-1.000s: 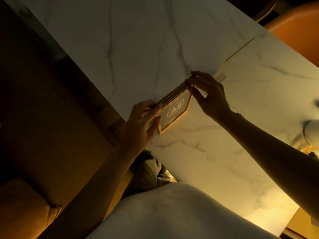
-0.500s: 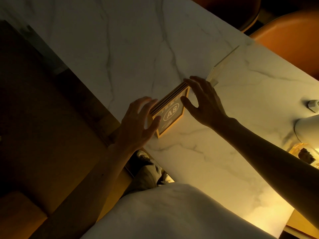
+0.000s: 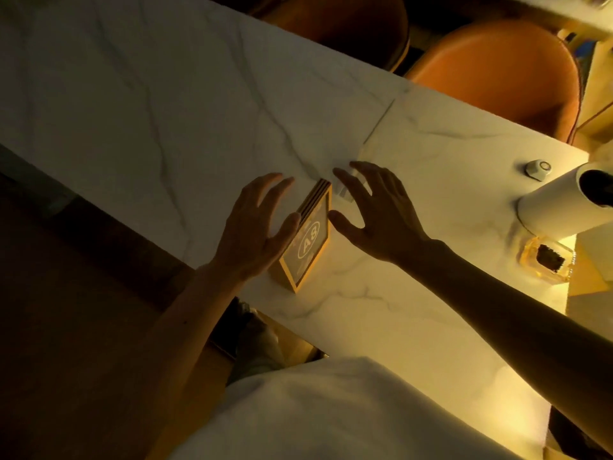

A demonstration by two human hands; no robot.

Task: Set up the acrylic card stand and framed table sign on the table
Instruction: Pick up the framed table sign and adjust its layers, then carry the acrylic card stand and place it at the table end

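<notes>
Surface: a white marble-pattern bench (image 3: 166, 104) with grey veining, running diagonally from the upper left of the frame to the lower right, warmly lit at its lower right end and dim elsewhere. The framed table sign (image 3: 310, 240) stands upright at frame centre, close to the bench's near edge, gold-coloured frame, its face marked "A8" in an oval. The left hand (image 3: 255, 230) sits just left of the sign, fingers spread and not gripping; whether its thumb touches the frame cannot be told. The right hand (image 3: 374, 214) is just right of the sign, likewise spread wide, holding nothing. The acrylic card stand (image 3: 376, 126) lies beyond the right hand toward upper centre (clear and hard to trace; only its edges catch the light). At right of frame: a small white round object (image 3: 539, 169), a white cylindrical lamp (image 3: 560, 202) and an amber glass dish (image 3: 545, 260) with dark contents. Two orange chairs (image 3: 497, 71) stand past the bench's far edge at upper right. Dark flooring fills the left side. A white garment (image 3: 331, 413) occupies the bottom centre.
</notes>
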